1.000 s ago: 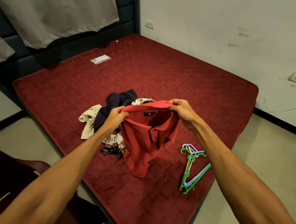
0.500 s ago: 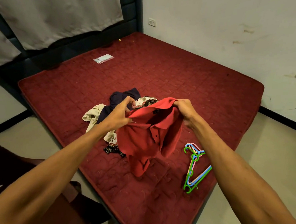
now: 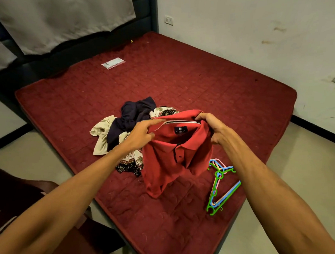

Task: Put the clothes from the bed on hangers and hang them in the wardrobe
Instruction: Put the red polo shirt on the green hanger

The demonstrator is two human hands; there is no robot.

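Observation:
A red polo shirt hangs above the bed, collar up, its dark neck label facing me and its hem touching the mattress. My left hand pinches the collar's left side. My right hand grips the collar's right side. Behind the shirt lies a pile of clothes: a navy piece, a beige piece and a patterned piece. A bunch of plastic hangers, green, blue and pink, lies on the mattress to the right of the shirt.
The dark red mattress fills the middle of the view, with a small clear packet near its far side. A dark headboard with pale cloth stands behind. A dark brown chair sits at lower left on the tiled floor.
Both hands have shifted along the collar and spread it out, so the shirt's neck label now faces me. The shirt hangs a little flatter than before.

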